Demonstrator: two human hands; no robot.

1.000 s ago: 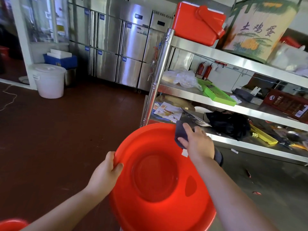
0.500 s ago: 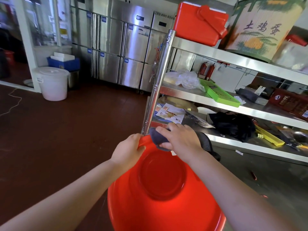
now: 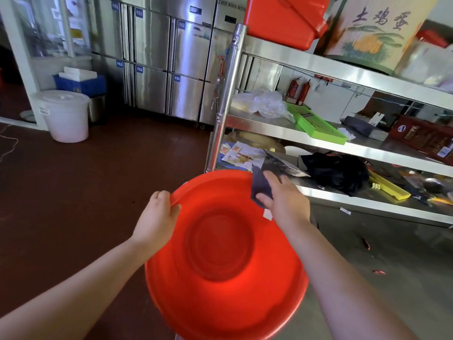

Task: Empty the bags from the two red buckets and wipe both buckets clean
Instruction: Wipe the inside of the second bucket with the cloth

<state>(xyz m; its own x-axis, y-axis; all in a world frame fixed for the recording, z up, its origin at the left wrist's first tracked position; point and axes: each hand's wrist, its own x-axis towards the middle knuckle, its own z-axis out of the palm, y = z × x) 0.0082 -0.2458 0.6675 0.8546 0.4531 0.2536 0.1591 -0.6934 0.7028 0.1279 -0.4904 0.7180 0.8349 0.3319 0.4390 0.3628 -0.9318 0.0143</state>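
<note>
A person is tilting an empty red bucket (image 3: 220,261) toward themselves, beside a steel shelf rack (image 3: 343,146). The left hand (image 3: 157,217) is gripping its near-left rim, thumb hooked inside. The right hand (image 3: 284,197) is pressing a dark cloth (image 3: 261,190) against the far inner wall, fingers curled over it. With only one rim grip, a hard wipe could twist the bucket loose. The second bucket is not showing, and motion is blurring the bucket's base.

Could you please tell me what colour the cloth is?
The cloth is dark grey-blue, seen in the head view.
</note>
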